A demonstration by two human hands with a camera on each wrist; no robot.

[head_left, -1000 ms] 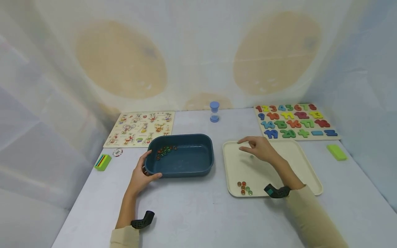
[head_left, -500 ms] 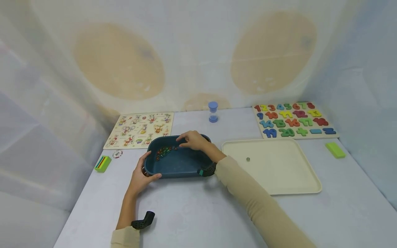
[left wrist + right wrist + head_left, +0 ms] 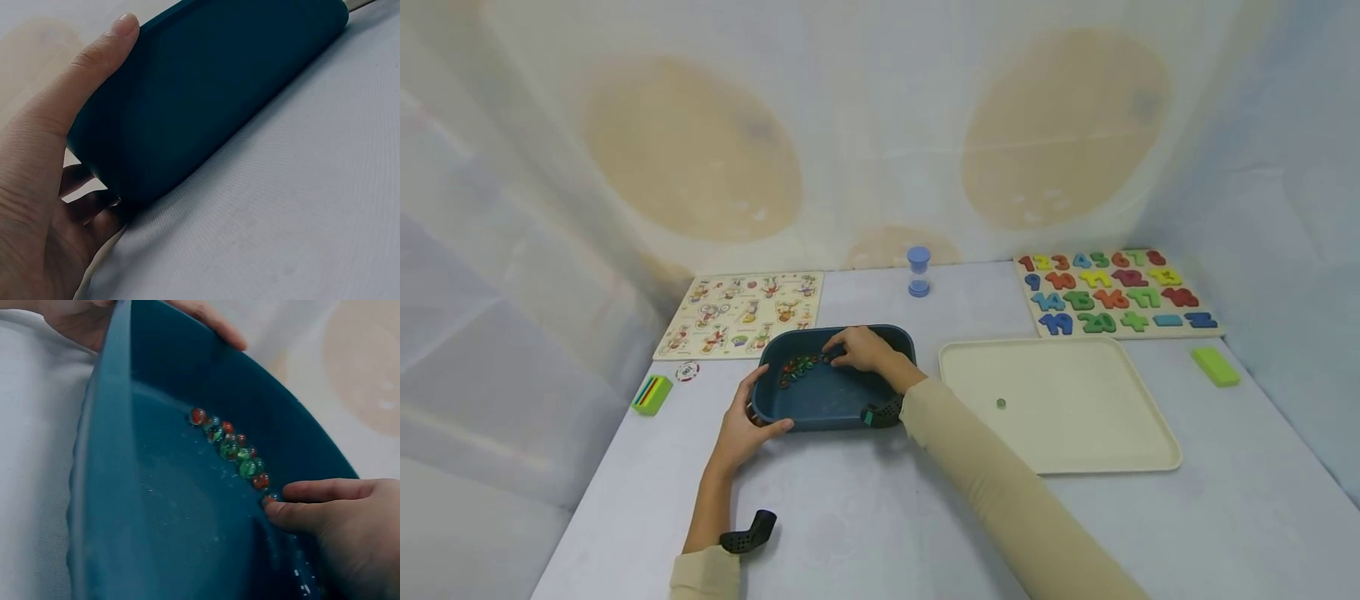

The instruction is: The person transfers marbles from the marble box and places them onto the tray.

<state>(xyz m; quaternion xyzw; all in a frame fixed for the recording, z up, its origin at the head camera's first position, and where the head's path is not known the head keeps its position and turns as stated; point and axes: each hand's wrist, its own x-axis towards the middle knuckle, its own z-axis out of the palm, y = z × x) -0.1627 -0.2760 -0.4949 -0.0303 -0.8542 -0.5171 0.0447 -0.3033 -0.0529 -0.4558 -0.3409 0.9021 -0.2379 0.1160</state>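
A dark blue rectangular basin (image 3: pixel 820 423) stands on the table. My left hand (image 3: pixel 739 429) grips its left end, with the thumb on the front rim and the other fingers round the side. In the right wrist view, several red and green glass marbles (image 3: pixel 229 449) lie in a line along the basin's inner wall. My right hand (image 3: pixel 863 348) reaches inside, and its thumb and forefinger pinch a marble (image 3: pixel 270 498) at the near end of that line. To the right, a cream tray (image 3: pixel 1097 417) holds one greenish marble (image 3: pixel 1001 403); my right sleeve covers the tray's front left corner.
A picture puzzle board (image 3: pixel 741 312) lies behind the basin at left, a number puzzle board (image 3: pixel 1116 292) at back right. A blue sand timer (image 3: pixel 918 271) stands between them. Green blocks (image 3: pixel 652 395) and a poker chip (image 3: pixel 687 372) are at left, another green block (image 3: pixel 1215 367) at right.
My right hand has moved left from over the tray into the basin and down to the marbles. The marble on the tray has rolled slightly nearer. My left hand stays on the basin.
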